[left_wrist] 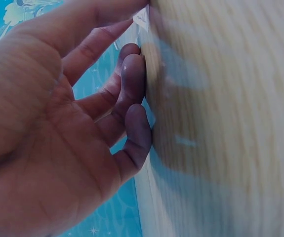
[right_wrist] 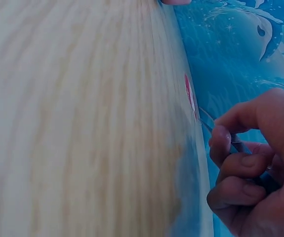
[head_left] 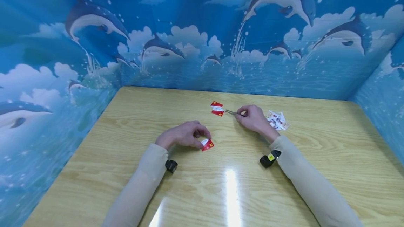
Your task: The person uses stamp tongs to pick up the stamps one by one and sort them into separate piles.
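My left hand (head_left: 189,134) holds a small red-and-white card (head_left: 208,145) by its edges between thumb and index finger, low over the table. In the left wrist view the other fingers of this left hand (left_wrist: 77,108) curve down to the tabletop. Farther back, my right hand (head_left: 252,117) grips metal tweezers (head_left: 230,111) between thumb and fingers. The tips of the tweezers (right_wrist: 208,116) reach the side of some red-and-white cards (head_left: 217,112) lying on the table. Part of the tweezers is hidden inside the right hand (right_wrist: 255,163).
A loose pile of white printed cards (head_left: 277,120) lies just right of my right hand. Blue dolphin-printed sheeting (head_left: 202,55) stands along the back and sides of the wooden table (head_left: 331,143). Light glares off the tabletop near the front.
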The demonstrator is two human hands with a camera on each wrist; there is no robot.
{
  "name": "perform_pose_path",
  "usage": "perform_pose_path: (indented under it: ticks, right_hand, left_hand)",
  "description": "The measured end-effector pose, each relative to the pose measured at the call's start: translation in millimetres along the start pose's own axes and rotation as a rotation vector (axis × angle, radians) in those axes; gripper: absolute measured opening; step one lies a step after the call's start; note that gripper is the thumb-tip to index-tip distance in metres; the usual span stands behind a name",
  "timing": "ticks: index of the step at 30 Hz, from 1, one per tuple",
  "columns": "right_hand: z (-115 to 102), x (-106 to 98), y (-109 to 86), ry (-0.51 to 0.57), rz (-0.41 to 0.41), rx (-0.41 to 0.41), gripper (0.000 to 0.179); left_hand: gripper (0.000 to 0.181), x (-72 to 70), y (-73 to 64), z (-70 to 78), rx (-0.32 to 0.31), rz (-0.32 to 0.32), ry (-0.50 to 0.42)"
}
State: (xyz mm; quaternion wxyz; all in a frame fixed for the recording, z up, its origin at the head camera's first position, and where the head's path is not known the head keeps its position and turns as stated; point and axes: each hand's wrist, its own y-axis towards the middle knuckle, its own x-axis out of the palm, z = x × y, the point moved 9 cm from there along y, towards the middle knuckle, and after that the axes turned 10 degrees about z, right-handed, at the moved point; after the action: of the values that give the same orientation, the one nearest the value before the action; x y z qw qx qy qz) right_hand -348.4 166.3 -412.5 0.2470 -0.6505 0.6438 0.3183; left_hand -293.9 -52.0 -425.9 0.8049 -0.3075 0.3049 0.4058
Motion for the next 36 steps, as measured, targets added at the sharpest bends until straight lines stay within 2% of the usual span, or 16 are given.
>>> perform_pose_path:
  ticks: [11, 25, 36]
  right_hand:
    - [-6.4, -6.7, -24.5, -0.003, -0.041, -0.032, 0.029]
    - [-13.8, -3.5, -63.7, 0.014, -0.132, -0.078, 0.023]
    - [-23.1, 6.1, -83.3, 0.068, -0.204, -0.137, 0.016]
  left_hand:
    - [0.033, -0.1, -1.1, -1.5, -0.019, 0.018, 0.006]
    - [0.031, -0.8, -0.9, -1.7, -0.026, 0.030, 0.010]
    - [0.031, -0.5, -2.5, -0.6, -0.013, 0.033, 0.000]
